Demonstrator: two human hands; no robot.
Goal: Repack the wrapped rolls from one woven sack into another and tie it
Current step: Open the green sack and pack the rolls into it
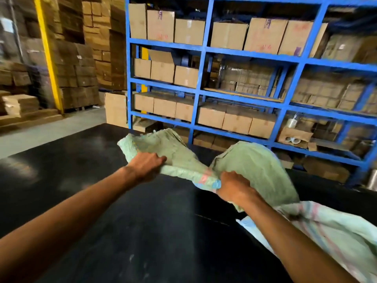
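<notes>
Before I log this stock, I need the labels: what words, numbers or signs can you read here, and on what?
None can be read.
Purple print on the top-shelf boxes: blurred.
Red scrawl on the same boxes: looks handwritten, not legible.
White labels on the stacked cartons at left: too small.
Green sack, gripped by the left hand and right hand: pink and blue patches, no legible text.

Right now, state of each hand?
Left hand: closed, gripping the green sack at its loose end.
Right hand: closed, gripping the same sack at its bunched middle.
</notes>
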